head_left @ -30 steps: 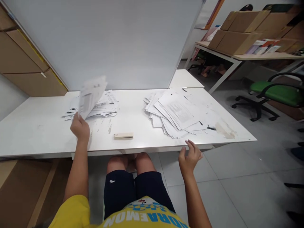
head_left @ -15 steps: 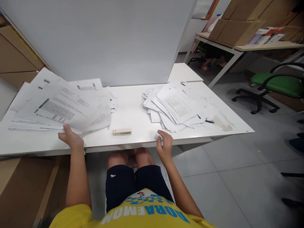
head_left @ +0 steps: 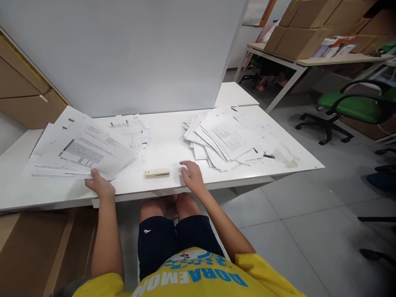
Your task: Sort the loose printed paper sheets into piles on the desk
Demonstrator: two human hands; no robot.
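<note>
My left hand [head_left: 99, 184] grips the near edge of a fanned sheaf of printed sheets [head_left: 81, 150], held low over the left of the white table [head_left: 167, 148]. Under and behind the sheaf lies a flat pile of papers [head_left: 133, 130]. My right hand [head_left: 193, 176] rests palm down on the table near its front edge, fingers spread, holding nothing. A cream stapler [head_left: 157, 173] lies just left of that hand, apart from it. A second, larger spread pile of papers [head_left: 227, 138] lies to the right.
A white partition board [head_left: 130, 53] stands along the table's back. Cardboard boxes [head_left: 27, 90] are stacked at the left. At the right a second table carries boxes [head_left: 309, 33]; a green office chair [head_left: 349, 107] stands on the tiled floor.
My left hand has brought the sheaf down from upright to a flat fan over the left pile. My right hand has risen from below the table edge and slid left toward the stapler.
</note>
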